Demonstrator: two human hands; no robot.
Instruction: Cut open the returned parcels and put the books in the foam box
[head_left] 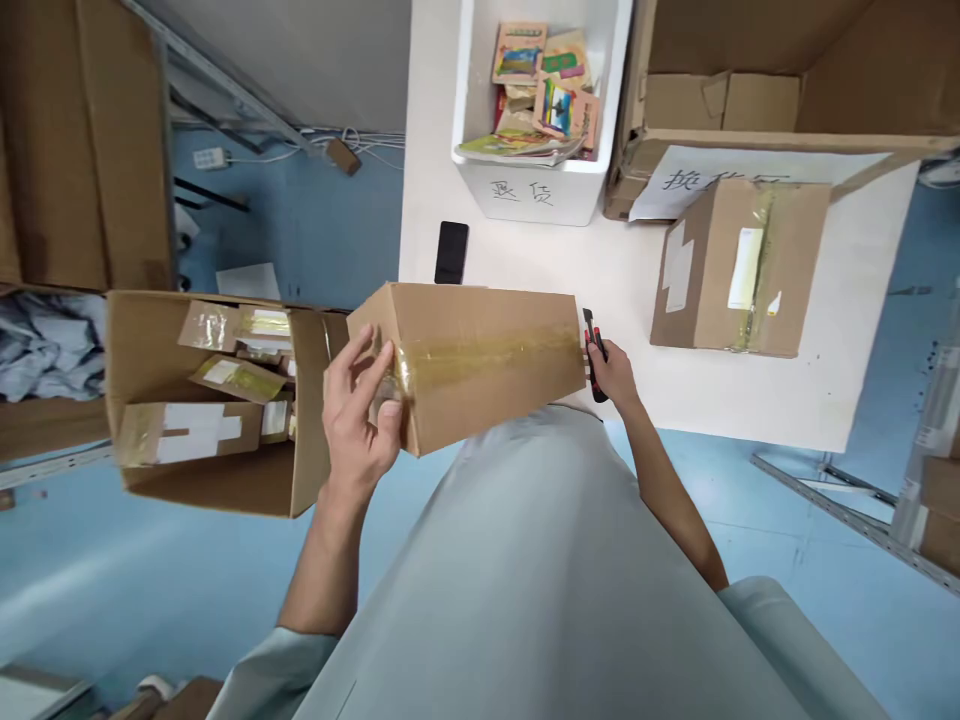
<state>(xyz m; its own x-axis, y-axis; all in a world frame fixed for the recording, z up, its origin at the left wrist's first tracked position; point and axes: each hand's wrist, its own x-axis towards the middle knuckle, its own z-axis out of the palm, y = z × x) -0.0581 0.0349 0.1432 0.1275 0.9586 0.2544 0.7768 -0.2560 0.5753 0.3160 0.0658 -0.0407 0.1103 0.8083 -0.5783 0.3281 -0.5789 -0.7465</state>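
At mid-frame the taped box (487, 360), long axis left to right, is grasped at its left end by the upraised left hand (358, 412), while a cutter (592, 340) is clenched in the right hand (616, 374).

taped boxes (487, 350) (739, 270): 2 | open cartons (150, 470) (750, 100): 2 | white bin (536, 190): 1 | phone (451, 252): 1 | box cutter (592, 345): 1

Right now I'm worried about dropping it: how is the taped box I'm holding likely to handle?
Probably stiff: the box keeps sharp edges and flat faces under the left hand. Likely light for its size, since that hand steadies one end while the right hand grips only a cutter. The glossy tape may be slippery; bare cardboard should grip better.
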